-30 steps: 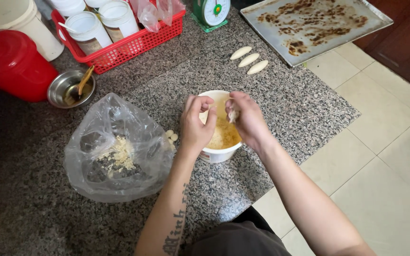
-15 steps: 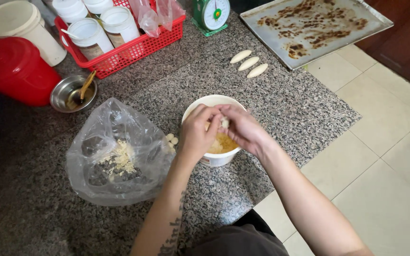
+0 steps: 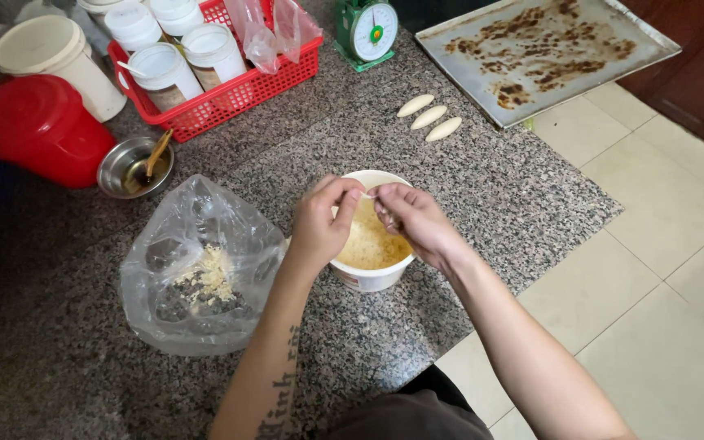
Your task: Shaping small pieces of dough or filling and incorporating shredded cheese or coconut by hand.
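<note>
A white bowl (image 3: pixel 368 279) of yellow filling stands on a grey granite slab (image 3: pixel 482 187). Both hands hover over it. My left hand (image 3: pixel 319 222) and my right hand (image 3: pixel 411 218) pinch a small pale piece of dough (image 3: pixel 371 194) between their fingertips above the bowl's far rim. Three shaped pale dough pieces (image 3: pixel 429 117) lie in a row farther back on the slab.
A clear plastic bag (image 3: pixel 197 269) with pale crumbs sits left of the bowl. Behind are a small steel bowl with a spoon (image 3: pixel 134 166), a red lidded tub (image 3: pixel 38 126), a red basket of white jars (image 3: pixel 222 98), a green scale (image 3: pixel 368 33) and a stained baking tray (image 3: pixel 543 50). Tiled floor lies to the right.
The hands have lifted from inside the bowl to above its far rim, and now hold a small piece of dough between their fingertips.
</note>
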